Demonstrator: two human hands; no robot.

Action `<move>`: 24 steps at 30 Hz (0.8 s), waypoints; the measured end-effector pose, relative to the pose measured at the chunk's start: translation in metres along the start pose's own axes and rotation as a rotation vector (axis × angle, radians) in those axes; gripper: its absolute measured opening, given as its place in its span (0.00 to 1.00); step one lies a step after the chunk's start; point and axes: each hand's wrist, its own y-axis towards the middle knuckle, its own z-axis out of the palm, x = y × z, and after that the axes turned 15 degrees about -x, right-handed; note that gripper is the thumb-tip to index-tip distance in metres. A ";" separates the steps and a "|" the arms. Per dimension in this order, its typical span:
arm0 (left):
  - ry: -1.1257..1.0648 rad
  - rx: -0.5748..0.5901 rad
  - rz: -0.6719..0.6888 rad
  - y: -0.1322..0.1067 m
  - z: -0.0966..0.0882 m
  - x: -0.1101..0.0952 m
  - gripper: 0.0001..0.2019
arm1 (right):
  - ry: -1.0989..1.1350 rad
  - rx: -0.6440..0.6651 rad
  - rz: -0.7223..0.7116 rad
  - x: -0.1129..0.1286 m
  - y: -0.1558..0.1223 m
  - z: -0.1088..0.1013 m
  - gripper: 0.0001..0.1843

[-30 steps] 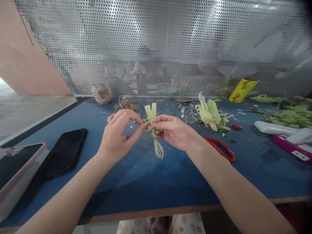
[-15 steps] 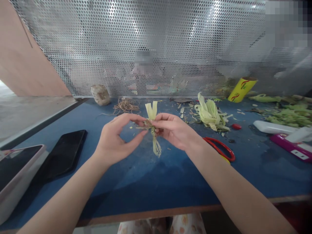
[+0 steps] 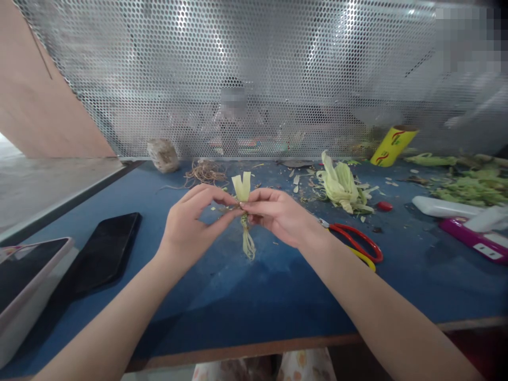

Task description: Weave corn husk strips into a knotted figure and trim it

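Note:
A small bundle of pale green husk strips (image 3: pixel 243 191) is held upright above the blue table (image 3: pixel 246 296), its thin frayed end hanging down. My left hand (image 3: pixel 190 225) pinches its middle from the left with thumb and forefinger. My right hand (image 3: pixel 280 214) pinches the same spot from the right. A brownish fibre is wound round the bundle where the fingers meet.
A black phone (image 3: pixel 103 253) and a tablet in a pale case (image 3: pixel 24 280) lie at the left. Red-handled scissors (image 3: pixel 355 243) rest right of my right hand. Husk heap (image 3: pixel 341 185), brown fibre tangle (image 3: pixel 204 172), yellow tube (image 3: pixel 392 145), pink and white tools (image 3: pixel 470 230), perforated metal screen (image 3: pixel 254 74) with people behind.
My left thumb and forefinger, apart half a second ago, have closed again on the bundle's middle. The bundle sits slightly lower and more to the left.

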 end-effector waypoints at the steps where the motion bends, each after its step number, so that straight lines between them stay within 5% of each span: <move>1: -0.023 0.009 -0.036 0.000 0.001 0.002 0.04 | -0.003 -0.008 -0.002 0.000 0.000 0.000 0.06; 6: -0.149 0.045 -0.236 -0.002 0.004 0.009 0.05 | -0.043 -0.001 -0.018 0.001 0.001 0.000 0.06; 13: -0.171 0.106 -0.353 0.001 0.001 0.001 0.07 | -0.095 0.003 -0.056 0.000 0.000 -0.001 0.06; 19: -0.155 0.096 -0.352 0.001 0.001 0.002 0.09 | -0.125 -0.008 -0.030 0.003 -0.003 0.002 0.03; 24: -0.065 0.061 -0.198 -0.001 0.000 0.002 0.05 | -0.079 -0.026 0.006 0.003 -0.001 0.003 0.04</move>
